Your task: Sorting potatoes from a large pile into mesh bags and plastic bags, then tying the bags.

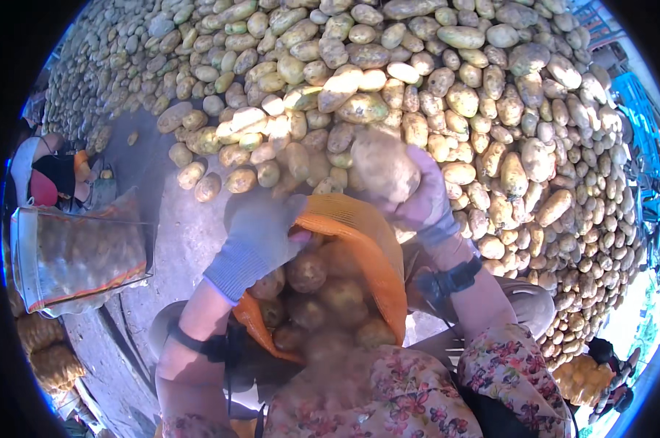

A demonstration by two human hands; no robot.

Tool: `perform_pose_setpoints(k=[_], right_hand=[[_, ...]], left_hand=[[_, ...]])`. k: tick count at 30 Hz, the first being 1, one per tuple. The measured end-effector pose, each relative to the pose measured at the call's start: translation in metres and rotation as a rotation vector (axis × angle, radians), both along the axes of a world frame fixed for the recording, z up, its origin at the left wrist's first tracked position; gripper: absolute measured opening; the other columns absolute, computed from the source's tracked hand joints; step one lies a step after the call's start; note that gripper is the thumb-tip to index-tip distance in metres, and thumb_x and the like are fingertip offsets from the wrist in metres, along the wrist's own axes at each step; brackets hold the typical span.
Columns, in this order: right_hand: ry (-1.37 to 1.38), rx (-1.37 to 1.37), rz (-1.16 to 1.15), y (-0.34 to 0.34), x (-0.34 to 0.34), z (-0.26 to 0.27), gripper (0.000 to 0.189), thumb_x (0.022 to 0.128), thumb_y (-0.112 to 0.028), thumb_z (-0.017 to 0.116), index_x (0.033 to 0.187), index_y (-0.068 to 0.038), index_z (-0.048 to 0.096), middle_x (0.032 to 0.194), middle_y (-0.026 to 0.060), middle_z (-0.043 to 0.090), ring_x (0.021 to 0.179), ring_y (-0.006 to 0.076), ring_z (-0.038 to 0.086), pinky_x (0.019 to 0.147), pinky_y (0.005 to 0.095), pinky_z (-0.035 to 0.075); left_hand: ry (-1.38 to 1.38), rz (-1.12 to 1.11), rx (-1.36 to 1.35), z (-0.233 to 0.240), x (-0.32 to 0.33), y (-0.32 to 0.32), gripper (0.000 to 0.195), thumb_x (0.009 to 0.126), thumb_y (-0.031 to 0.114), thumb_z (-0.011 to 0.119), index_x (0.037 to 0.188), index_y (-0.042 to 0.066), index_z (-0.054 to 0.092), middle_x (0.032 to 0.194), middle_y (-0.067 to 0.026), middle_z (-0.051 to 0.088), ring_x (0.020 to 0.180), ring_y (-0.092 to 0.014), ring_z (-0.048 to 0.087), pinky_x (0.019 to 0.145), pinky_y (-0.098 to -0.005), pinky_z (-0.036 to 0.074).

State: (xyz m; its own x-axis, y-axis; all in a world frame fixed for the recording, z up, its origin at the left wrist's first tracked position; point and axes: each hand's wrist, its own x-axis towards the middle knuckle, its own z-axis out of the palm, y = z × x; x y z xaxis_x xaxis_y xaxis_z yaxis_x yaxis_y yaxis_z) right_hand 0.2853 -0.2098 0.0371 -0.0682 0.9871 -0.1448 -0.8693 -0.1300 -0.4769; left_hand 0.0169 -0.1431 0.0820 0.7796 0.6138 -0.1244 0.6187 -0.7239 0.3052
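Observation:
Between my knees an orange mesh sack (387, 263) gapes upward, with several potatoes (308, 274) inside. My left hand (267, 232), in a grey-purple knit glove, grips the sack's far left rim; haze blurs part of its fingers. A large potato (387, 164) is in my gloved right hand (428, 194), just beyond the sack's far right rim. The fingers wrap its right side, and the potato is outside the sack. Beyond both hands spreads a big heap of potatoes (357, 107), its near edge close to the sack.
A framed mesh screen or filled sack (89, 254) stands at left, beside a partly seen person (61, 169). Filled sacks (53, 356) lie at lower left. Another person (609, 372) is beside a filled sack (582, 378) at lower right. Blue metalwork (639, 126) borders the heap's right.

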Motion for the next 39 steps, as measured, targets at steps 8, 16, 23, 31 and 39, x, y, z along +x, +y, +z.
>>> perform_pose_setpoints(k=[8, 16, 23, 31, 39], right_hand=[[0.418, -0.134, 0.203, -0.088, -0.051, 0.021, 0.063, 0.095, -0.051, 0.037, 0.137, -0.005, 0.042, 0.114, 0.0314, 0.057, 0.070, 0.0330, 0.063, 0.041, 0.0359, 0.043], [0.297, -0.346, 0.226, -0.119, -0.082, 0.032, 0.066, 0.094, -0.058, 0.033, 0.133, -0.006, 0.046, 0.098, 0.0247, 0.062, 0.064, 0.0257, 0.059, 0.040, 0.0289, 0.039], [-0.362, -0.442, 0.194, -0.118, -0.116, 0.037, 0.055, 0.089, -0.056, 0.049, 0.122, -0.013, 0.053, 0.098, 0.0101, 0.066, 0.061, 0.0190, 0.060, 0.041, 0.0276, 0.042], [-1.001, -0.158, -0.005, -0.053, -0.121, -0.028, 0.042, 0.093, -0.041, 0.051, 0.125, -0.013, 0.049, 0.102, 0.0051, 0.060, 0.075, 0.0174, 0.060, 0.056, 0.0300, 0.049], [0.129, -0.219, 0.397, -0.040, -0.100, -0.032, 0.040, 0.094, -0.032, 0.053, 0.130, -0.014, 0.049, 0.107, -0.0006, 0.060, 0.078, 0.0100, 0.057, 0.057, 0.0195, 0.046]], left_hand=[[-0.218, -0.025, -0.012, -0.025, -0.003, 0.006, 0.030, 0.079, 0.024, 0.068, 0.104, 0.008, 0.066, 0.092, -0.0167, 0.066, 0.085, -0.036, 0.063, 0.073, -0.0440, 0.050], [-0.254, -0.069, -0.051, -0.028, 0.004, 0.006, 0.025, 0.083, 0.027, 0.063, 0.098, 0.007, 0.066, 0.087, -0.0184, 0.066, 0.082, -0.038, 0.063, 0.071, -0.0458, 0.050], [-0.310, -0.027, -0.052, -0.036, 0.012, 0.017, 0.027, 0.086, 0.035, 0.056, 0.097, 0.012, 0.065, 0.091, -0.0177, 0.066, 0.086, -0.038, 0.062, 0.074, -0.0475, 0.049], [-0.247, 0.011, -0.099, -0.030, 0.022, 0.015, 0.029, 0.085, 0.030, 0.056, 0.105, 0.010, 0.065, 0.101, -0.0152, 0.067, 0.096, -0.033, 0.063, 0.080, -0.0434, 0.050], [-0.554, -0.091, -0.377, -0.028, 0.009, 0.024, 0.024, 0.083, 0.024, 0.060, 0.100, 0.008, 0.063, 0.088, -0.0155, 0.066, 0.086, -0.035, 0.063, 0.074, -0.0415, 0.048]])
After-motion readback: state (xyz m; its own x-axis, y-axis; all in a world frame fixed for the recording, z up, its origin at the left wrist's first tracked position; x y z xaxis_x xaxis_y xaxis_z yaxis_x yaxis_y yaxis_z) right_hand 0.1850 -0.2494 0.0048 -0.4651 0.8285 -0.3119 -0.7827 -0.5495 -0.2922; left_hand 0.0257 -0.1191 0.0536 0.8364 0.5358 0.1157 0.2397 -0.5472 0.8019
